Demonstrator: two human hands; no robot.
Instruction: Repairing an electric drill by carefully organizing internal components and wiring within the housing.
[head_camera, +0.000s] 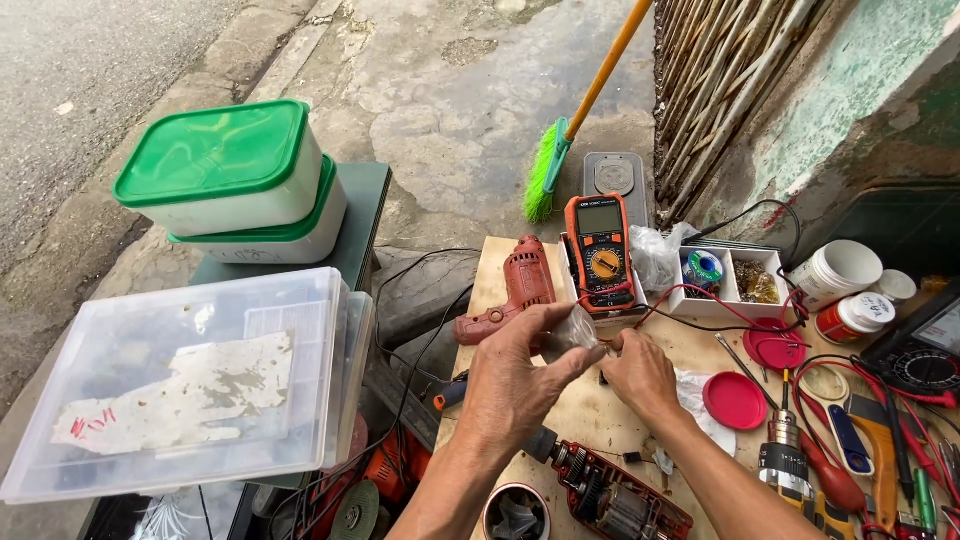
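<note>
Small clear plastic bag (577, 327): pinched between your two hands, held just above the wooden workbench (590, 410), in front of the orange multimeter (600, 252). Your left hand (515, 375) grips it from the left, thumb and fingers closed on the film. Your right hand (640, 370) meets it from the right, fingertips drawn together at the bag's edge; what they pinch there is too small to tell.

Just behind the left hand: red electric drill (513, 290), lying on its side. Right of the multimeter: white compartment tray (728, 290) with a solder spool and small parts. Red lid (734, 400) lies near your right wrist. An opened motor assembly (610, 495) sits below your forearms.

Far left: clear plastic storage box (190, 385), with two green-lidded tubs (225, 175) stacked behind it. A green broom (548, 168) leans by the wall.
</note>
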